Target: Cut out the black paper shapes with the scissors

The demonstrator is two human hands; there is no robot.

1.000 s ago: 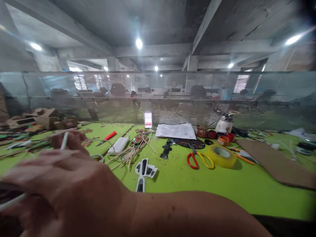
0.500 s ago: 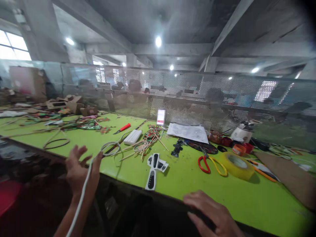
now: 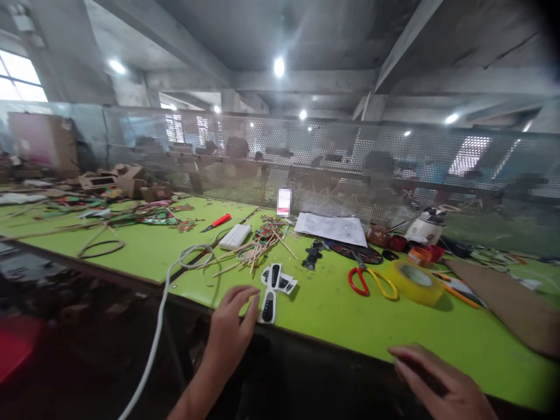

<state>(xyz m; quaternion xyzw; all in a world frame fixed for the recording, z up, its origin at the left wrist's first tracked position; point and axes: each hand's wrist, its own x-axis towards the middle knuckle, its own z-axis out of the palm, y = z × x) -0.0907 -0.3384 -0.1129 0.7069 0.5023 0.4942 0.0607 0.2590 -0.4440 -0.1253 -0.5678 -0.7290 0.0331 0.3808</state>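
Flat white cut-outs printed with black shoe-like shapes lie overlapping near the front edge of the green table. Just left of them is my left hand, its thumb and fingers apart and nothing between them; whether a fingertip touches the cut-outs I cannot tell. My right hand hovers by the front edge at the lower right, thumb apart from the fingers, holding nothing. Scissors with one red and one yellow handle lie beyond it, beside a roll of yellow tape. A black cut-out figure rests behind the white pieces.
Thin wooden sticks, a white power strip and a red-handled knife lie at mid-table. A white cable hangs over the front edge. Brown cardboard lies right. A perforated screen stands behind, with people beyond it.
My left hand has moved right, from beside the white cable to the white cut-outs. My right hand has shifted right along the table edge. The view has tilted slightly.
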